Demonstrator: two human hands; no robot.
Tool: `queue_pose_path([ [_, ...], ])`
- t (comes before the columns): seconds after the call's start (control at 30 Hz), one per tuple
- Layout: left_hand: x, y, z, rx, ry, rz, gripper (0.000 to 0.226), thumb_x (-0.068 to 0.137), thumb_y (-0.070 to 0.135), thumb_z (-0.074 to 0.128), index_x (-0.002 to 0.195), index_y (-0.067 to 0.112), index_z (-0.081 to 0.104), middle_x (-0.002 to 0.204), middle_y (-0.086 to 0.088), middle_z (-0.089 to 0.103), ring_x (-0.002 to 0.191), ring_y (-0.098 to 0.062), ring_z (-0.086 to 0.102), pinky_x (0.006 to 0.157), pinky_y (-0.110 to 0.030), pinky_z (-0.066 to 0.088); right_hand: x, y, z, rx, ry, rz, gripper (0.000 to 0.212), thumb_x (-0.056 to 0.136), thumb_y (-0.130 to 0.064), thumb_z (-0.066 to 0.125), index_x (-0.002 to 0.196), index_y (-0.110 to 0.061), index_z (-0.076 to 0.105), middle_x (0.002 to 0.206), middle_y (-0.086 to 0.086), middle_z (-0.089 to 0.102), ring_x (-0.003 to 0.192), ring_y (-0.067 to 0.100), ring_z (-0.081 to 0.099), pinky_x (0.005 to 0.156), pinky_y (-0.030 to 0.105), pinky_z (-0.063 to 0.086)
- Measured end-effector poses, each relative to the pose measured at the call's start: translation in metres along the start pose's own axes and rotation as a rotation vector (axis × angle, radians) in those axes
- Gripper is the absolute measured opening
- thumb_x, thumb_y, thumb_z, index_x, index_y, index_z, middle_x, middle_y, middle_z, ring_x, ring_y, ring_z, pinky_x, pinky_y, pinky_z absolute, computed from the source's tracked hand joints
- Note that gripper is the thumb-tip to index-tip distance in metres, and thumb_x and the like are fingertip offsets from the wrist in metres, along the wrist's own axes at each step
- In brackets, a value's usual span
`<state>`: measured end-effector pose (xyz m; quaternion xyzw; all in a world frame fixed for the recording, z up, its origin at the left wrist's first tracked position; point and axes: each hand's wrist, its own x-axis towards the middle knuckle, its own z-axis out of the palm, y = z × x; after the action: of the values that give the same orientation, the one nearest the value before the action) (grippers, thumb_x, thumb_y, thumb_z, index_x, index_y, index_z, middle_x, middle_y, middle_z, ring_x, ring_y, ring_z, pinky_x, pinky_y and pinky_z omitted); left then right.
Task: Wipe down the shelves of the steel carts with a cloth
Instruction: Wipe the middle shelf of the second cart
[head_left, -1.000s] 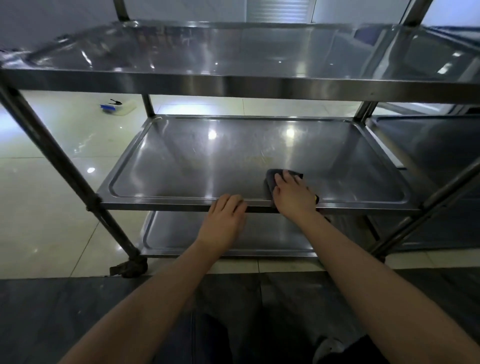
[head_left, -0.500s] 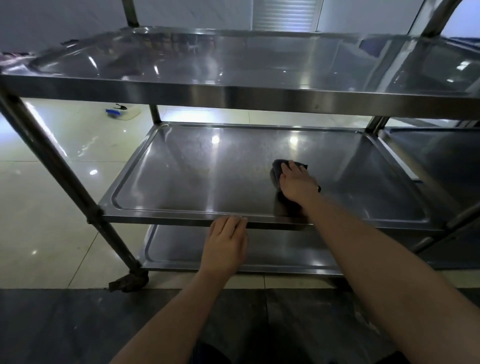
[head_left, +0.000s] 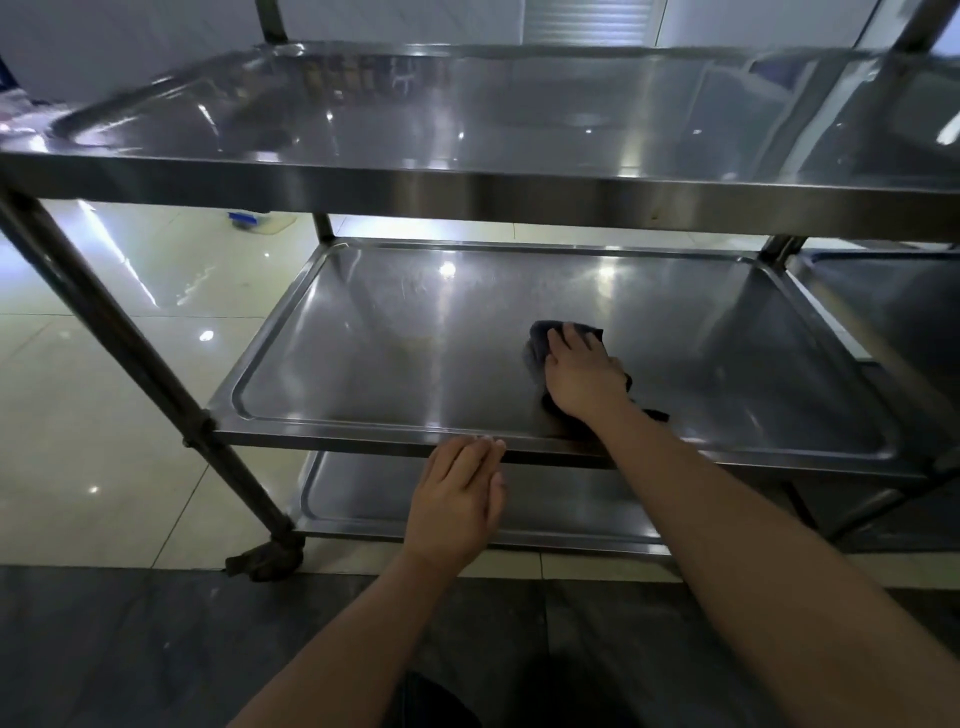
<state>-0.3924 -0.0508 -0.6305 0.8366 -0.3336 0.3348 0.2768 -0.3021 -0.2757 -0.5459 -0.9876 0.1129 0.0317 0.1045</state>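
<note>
A three-tier steel cart (head_left: 467, 197) fills most of the view, seen from above & in front, standing on a glossy pale tile floor (head_left: 78, 415). The top shelf (head_left: 519, 114) is a shallow steel tray w/ nothing on it but reflections. The middle shelf (head_left: 415, 353), also a shallow rimmed tray, holds only a dark cloth (head_left: 540, 340), right of centre. The bottom shelf (head_left: 374, 499) is mostly hidden behind the arms; what shows is bare steel. A second cart (head_left: 909, 312) stands just beside the first on the right. The right hand (head_left: 584, 376) lies flat on the cloth, fingers straight & together, pressing it onto the tray; cloth pokes out past the fingertips & by the wrist. The left hand (head_left: 457, 499) is flat, fingers extended, tips touching the front rim of the middle shelf, gripping nothing. A caster (head_left: 265, 558) sits at the front-left leg. Far back on the floor is a small blue & clear object (head_left: 254, 221), too blurred to identify.
</note>
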Motion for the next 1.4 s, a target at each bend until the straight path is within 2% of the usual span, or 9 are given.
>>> queue_pose_path([
  [0.1,-0.005,-0.002,-0.006,-0.018,-0.081,-0.022,0.037,0.099,0.016,0.052,0.129,0.004,0.068,0.127,-0.009,0.065,0.118,-0.028,0.059,0.101,-0.041,0.051,-0.039,-0.001,0.008,0.020,0.034,-0.050,0.053,0.107,-0.035,0.021,0.158,-0.024,0.018,0.168,-0.001,0.008,0.152,0.029,0.012,0.117,0.053,0.025],
  [0.4,0.003,0.003,-0.034,-0.066,-0.258,-0.073,0.041,0.098,0.024,0.049,0.133,0.008,0.064,0.131,-0.002,0.055,0.124,-0.017,0.050,0.096,-0.032,0.055,-0.098,-0.027,0.017,0.000,0.059,0.001,0.053,0.107,-0.034,0.023,0.159,-0.026,0.019,0.168,-0.002,0.008,0.152,0.027,0.011,0.118,0.048,0.025],
  [0.5,0.003,-0.010,-0.052,-0.001,-0.225,-0.061,0.039,0.098,0.023,0.049,0.129,0.007,0.065,0.129,-0.006,0.056,0.124,-0.022,0.051,0.100,-0.033,0.050,-0.101,-0.049,0.020,-0.009,0.050,-0.051,0.053,0.107,-0.034,0.024,0.159,-0.025,0.018,0.168,-0.003,0.006,0.153,0.028,0.011,0.117,0.048,0.023],
  [0.67,-0.004,-0.039,-0.067,0.145,-0.246,-0.288,0.048,0.100,0.033,0.038,0.134,0.010,0.062,0.133,-0.006,0.055,0.129,-0.024,0.046,0.106,-0.038,0.046,-0.098,-0.052,0.018,-0.019,0.013,-0.051,0.054,0.108,-0.034,0.023,0.160,-0.025,0.015,0.169,-0.003,0.003,0.153,0.028,0.009,0.118,0.047,0.021],
  [0.83,-0.009,-0.040,-0.061,0.132,-0.205,-0.269,0.045,0.100,0.028,0.041,0.132,0.005,0.064,0.129,-0.008,0.058,0.124,-0.025,0.050,0.106,-0.037,0.045,-0.080,-0.052,0.013,0.019,-0.026,-0.048,0.053,0.108,-0.034,0.020,0.160,-0.026,0.014,0.169,-0.005,0.001,0.154,0.026,0.006,0.119,0.046,0.018],
  [0.97,-0.018,-0.043,-0.055,0.175,-0.169,-0.209,0.047,0.101,0.027,0.042,0.136,0.003,0.062,0.135,-0.013,0.059,0.129,-0.030,0.050,0.119,-0.035,0.029,-0.042,-0.048,0.009,0.032,0.000,-0.032,0.053,0.108,-0.034,0.019,0.160,-0.025,0.014,0.169,-0.002,0.006,0.153,0.029,0.009,0.118,0.050,0.021],
  [1.13,-0.027,-0.036,-0.049,0.190,-0.093,-0.164,0.046,0.100,0.025,0.047,0.137,0.001,0.061,0.136,-0.014,0.061,0.130,-0.032,0.048,0.124,-0.024,0.013,0.008,-0.038,0.000,0.028,-0.028,0.025,0.054,0.107,-0.034,0.021,0.160,-0.026,0.012,0.168,-0.002,0.004,0.153,0.029,0.008,0.119,0.056,0.020],
  [1.27,-0.033,-0.027,-0.043,0.207,-0.070,-0.127,0.044,0.098,0.021,0.051,0.135,0.000,0.063,0.134,-0.016,0.062,0.128,-0.032,0.050,0.123,-0.038,0.025,0.026,-0.047,-0.004,0.015,-0.025,0.043,0.057,0.107,-0.030,0.027,0.161,-0.025,0.010,0.169,-0.002,0.002,0.154,0.030,0.005,0.121,0.054,0.018],
  [1.4,-0.036,-0.021,-0.042,0.210,-0.064,-0.103,0.043,0.097,0.019,0.050,0.133,0.000,0.064,0.132,-0.017,0.064,0.126,-0.032,0.051,0.121,-0.044,0.031,0.019,-0.070,-0.004,-0.008,-0.036,-0.028,0.058,0.107,-0.030,0.029,0.161,-0.023,0.008,0.169,-0.001,0.000,0.154,0.032,0.004,0.121,0.052,0.019],
])
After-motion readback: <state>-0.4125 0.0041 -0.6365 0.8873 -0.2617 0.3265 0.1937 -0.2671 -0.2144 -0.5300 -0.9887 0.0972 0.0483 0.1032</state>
